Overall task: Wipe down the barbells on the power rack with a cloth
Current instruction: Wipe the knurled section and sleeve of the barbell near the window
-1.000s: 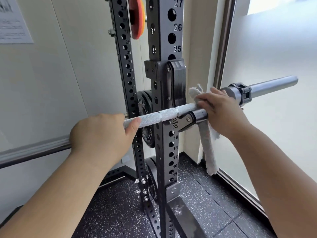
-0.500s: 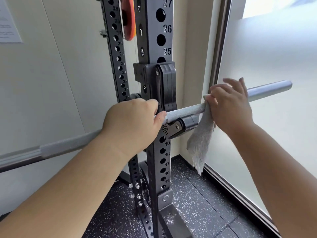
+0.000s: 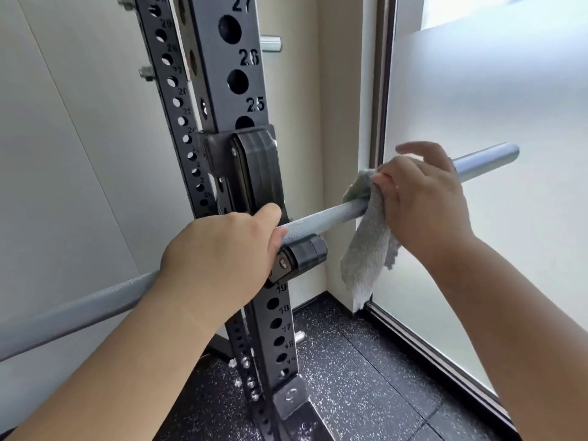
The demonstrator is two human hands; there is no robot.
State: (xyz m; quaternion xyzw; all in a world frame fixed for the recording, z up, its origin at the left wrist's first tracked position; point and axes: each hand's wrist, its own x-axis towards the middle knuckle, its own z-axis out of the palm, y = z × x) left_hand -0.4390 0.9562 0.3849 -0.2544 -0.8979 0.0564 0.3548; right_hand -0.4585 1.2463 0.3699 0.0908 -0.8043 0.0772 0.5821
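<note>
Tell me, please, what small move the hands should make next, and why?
Probably slide the right hand with the cloth outward along the bar toward its free end. The cloth is draped over the bar just past the rack, the stretch beyond the hand is uncovered, and the left hand grips the bar by the hook, steadying it.

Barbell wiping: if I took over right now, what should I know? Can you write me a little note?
Left hand grips the barbell right at the J-hook on the power rack upright.
Right hand holds the grey cloth against the barbell, just right of the J-hook; the cloth's tail hangs down.
Done: wiping is under way; which stretches are clean cannot be told.
Left: probably wipe out to the bare right end, then the long stretch left of the rack.
</note>
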